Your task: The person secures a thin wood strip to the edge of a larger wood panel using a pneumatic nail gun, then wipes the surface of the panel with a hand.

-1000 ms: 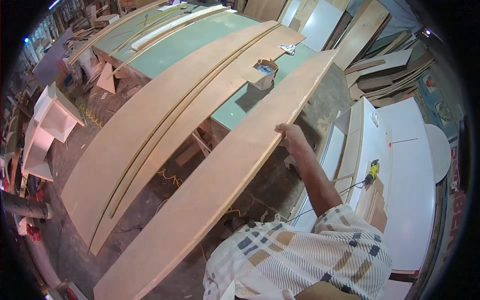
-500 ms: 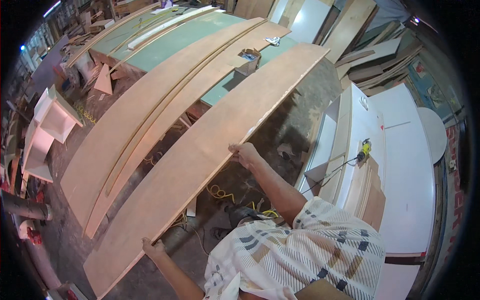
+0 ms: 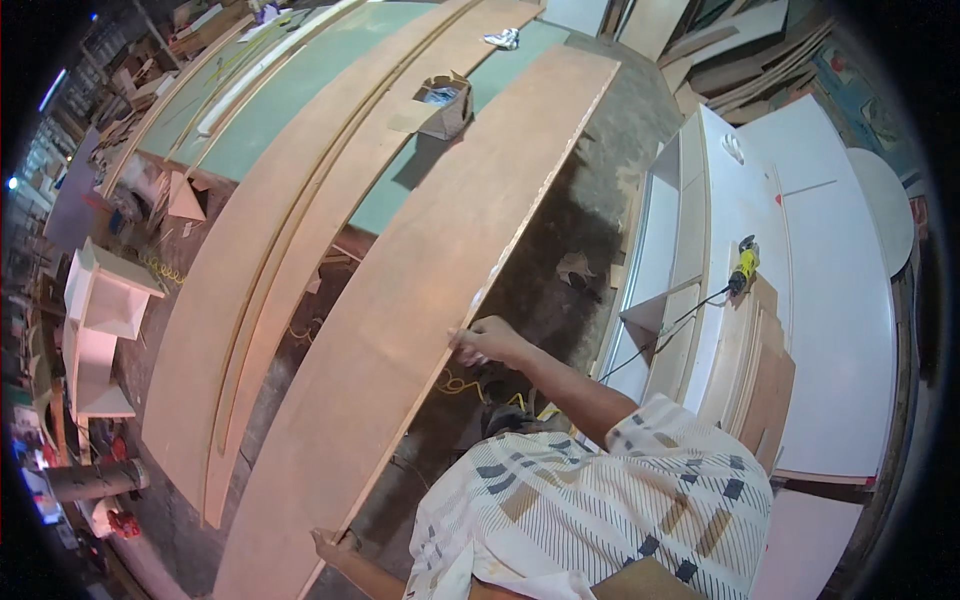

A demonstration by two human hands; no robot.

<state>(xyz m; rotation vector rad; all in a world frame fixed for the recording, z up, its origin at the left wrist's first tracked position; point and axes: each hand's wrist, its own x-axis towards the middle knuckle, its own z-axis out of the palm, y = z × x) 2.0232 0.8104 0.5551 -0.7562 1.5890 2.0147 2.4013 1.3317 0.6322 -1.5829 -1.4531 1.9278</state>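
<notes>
A long wooden panel [image 3: 400,290], pale brown with one curved side, slants across the middle of the view. Its straight edge, rough and whitish toward the far end, faces me. Around that edge, near the middle, my right hand [image 3: 485,341] is closed with the fingers partly underneath. Nearer to me, my left hand [image 3: 332,545] grips the same edge, its fingers partly hidden. The panel's near end runs out of the picture at the bottom. Beyond it, another curved panel [image 3: 225,330] with thin strips on it lies over a green-topped table [image 3: 260,135].
An open cardboard box [image 3: 445,120] stands beyond my panel. On the right, a yellow-green power tool [image 3: 742,265] with a black cord rests by stacked boards [image 3: 745,370] and large white panels [image 3: 835,330]. A white box-like piece [image 3: 105,310] stands at left. A yellow coiled hose [image 3: 460,384] lies below the panel.
The view has turned, and the held panel now stands steeper in it, its near end out of the picture. Both hands keep their hold on the edge.
</notes>
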